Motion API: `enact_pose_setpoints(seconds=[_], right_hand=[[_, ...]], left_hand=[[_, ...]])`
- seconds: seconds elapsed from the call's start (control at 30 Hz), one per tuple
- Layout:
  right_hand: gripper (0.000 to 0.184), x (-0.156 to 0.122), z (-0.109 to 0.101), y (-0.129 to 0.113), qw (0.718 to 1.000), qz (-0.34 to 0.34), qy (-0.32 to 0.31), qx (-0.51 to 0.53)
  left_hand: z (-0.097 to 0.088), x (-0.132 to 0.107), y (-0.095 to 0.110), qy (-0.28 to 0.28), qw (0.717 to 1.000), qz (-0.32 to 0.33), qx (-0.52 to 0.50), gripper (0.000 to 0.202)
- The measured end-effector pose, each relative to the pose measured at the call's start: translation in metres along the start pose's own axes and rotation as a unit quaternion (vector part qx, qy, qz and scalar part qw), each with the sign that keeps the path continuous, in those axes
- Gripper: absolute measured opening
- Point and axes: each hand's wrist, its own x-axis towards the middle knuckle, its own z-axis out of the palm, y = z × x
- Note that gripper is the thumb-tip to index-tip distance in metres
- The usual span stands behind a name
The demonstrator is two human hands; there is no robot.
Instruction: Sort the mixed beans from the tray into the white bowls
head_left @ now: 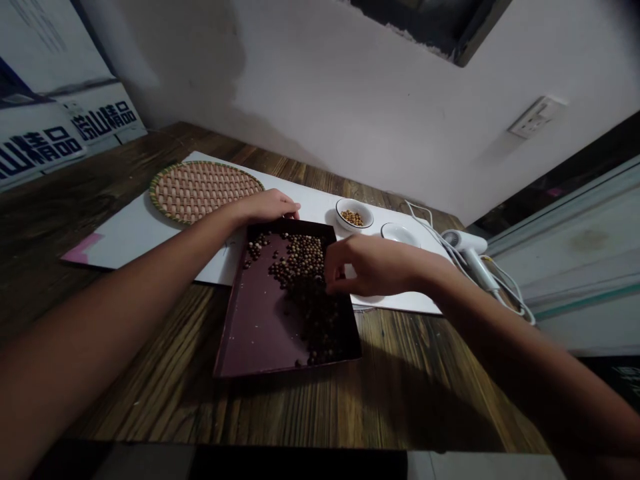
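A dark maroon rectangular tray [260,333] lies on the wooden table, with several small brown and tan beads [300,257] heaped along its right side. My left hand [267,205] grips the tray's far left corner, fingers curled over the rim. My right hand [367,265] hovers over the tray's right edge, fingertips pinched together above the beads; what they hold is too small to make out. A small white bowl [354,215] with tan beads stands just beyond the tray.
A round woven basket tray [203,190] rests at the back left on a white sheet [130,233]. An empty white bowl [400,233] and a white hair dryer [470,250] with its cord lie at the right. A wall socket [537,117] is behind.
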Motion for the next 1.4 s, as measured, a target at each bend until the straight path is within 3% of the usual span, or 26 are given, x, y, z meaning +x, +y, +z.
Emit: enact_pose_setpoints(seconds=[0.1,0.2,0.33,0.57,0.73,0.93,1.03,1.13,1.23,1.3,1.4], right_hand=[[0.014,0.002,0.004,-0.012,0.991,0.028,-0.122,-0.048],[0.018,0.008,0.017,-0.026,0.972,0.041,-0.151,-0.178],[0.012,0.011,0.029,-0.028,0.968,0.003,-0.114,-0.221],[0.017,-0.006,0.015,-0.022,0.998,-0.006,-0.012,-0.059],[0.013,-0.007,0.032,-0.022,0.996,-0.009,-0.062,-0.062],[0.015,-0.001,0.051,-0.017,0.994,-0.012,-0.063,-0.085],[0.014,0.001,0.049,-0.025,0.991,-0.007,-0.064,-0.116],[0.012,-0.008,0.033,-0.029,0.994,-0.008,-0.036,-0.105],[0.015,-0.030,0.011,-0.008,0.994,0.034,0.070,-0.075],[0.013,-0.046,0.004,0.019,0.981,0.119,0.125,-0.085],[0.014,-0.062,0.010,0.059,0.972,0.206,0.088,-0.068]], left_hand=[[0.001,0.000,0.000,0.002,1.000,-0.013,-0.012,0.036],[0.001,-0.001,0.000,0.006,1.000,-0.014,-0.012,0.036],[0.001,-0.002,0.002,0.007,1.000,-0.014,-0.011,0.034],[0.002,-0.001,0.002,0.010,1.000,-0.016,-0.016,0.032],[0.001,-0.001,-0.001,0.009,1.000,-0.014,-0.005,0.034],[0.001,-0.002,0.000,0.019,1.000,-0.007,0.001,0.035],[0.002,-0.002,-0.001,0.017,1.000,-0.007,-0.004,0.035],[0.001,-0.002,-0.001,0.009,1.000,-0.010,-0.008,0.035],[0.001,-0.002,0.000,0.003,1.000,-0.011,-0.006,0.035],[0.001,-0.001,0.000,0.005,1.000,-0.008,-0.002,0.035],[0.001,-0.001,-0.002,0.008,1.000,-0.008,-0.011,0.035]])
